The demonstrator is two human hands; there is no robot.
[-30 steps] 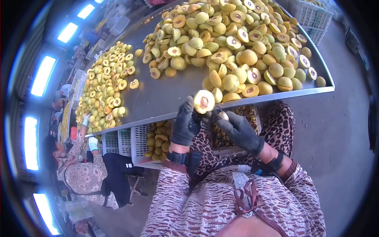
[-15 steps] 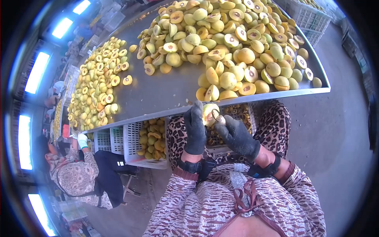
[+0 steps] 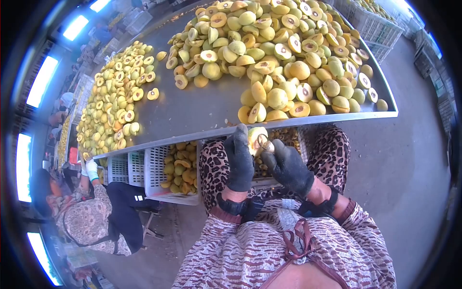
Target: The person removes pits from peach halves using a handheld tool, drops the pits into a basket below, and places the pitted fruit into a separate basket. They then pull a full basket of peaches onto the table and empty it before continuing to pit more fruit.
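Observation:
My left hand [image 3: 239, 161], in a dark glove, holds a halved yellow fruit [image 3: 256, 139] just below the metal table's front edge. My right hand [image 3: 288, 166], gloved too, is closed on a small tool with a wire loop [image 3: 263, 140], and the loop lies against the fruit's cut face. The tool's handle is mostly hidden by my fingers. Behind my hands, a large pile of whole and halved fruits [image 3: 277, 98] covers the right part of the metal table [image 3: 187, 108].
A second fruit pile [image 3: 115, 96] lies on the table's left side. Below the edge stand a white crate [image 3: 155, 168] with fruit and a container of small brown pieces [image 3: 288, 137] between my knees. A co-worker [image 3: 91, 216] sits at left. Stacked crates [image 3: 370, 26] stand upper right.
The camera view has shifted slightly, so the table and co-worker appear a little further left. The loop has moved slightly on the fruit's cut face; both hands keep their holds.

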